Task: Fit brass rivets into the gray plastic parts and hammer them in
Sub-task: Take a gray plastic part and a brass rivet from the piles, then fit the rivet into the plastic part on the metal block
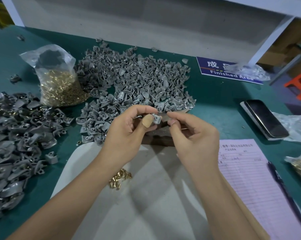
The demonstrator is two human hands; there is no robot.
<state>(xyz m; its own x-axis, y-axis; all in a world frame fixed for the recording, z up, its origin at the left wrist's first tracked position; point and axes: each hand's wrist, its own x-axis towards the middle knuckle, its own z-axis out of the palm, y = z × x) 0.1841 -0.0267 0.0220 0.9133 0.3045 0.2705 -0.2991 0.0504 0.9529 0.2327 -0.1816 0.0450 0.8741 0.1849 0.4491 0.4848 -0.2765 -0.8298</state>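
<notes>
Nearest me I see loose brass rivets (120, 178) on the pale sheet (146, 196). Above them my left hand (129, 130) pinches a gray plastic part (156, 118); my right hand (193, 135) has its fingers curled beside it, contents unclear. Beyond lies the gray parts pile (134, 78)

The dark block (157, 135) lies mostly hidden behind both hands; right fingers (174, 118) perhaps pinch something unseen.
</notes>
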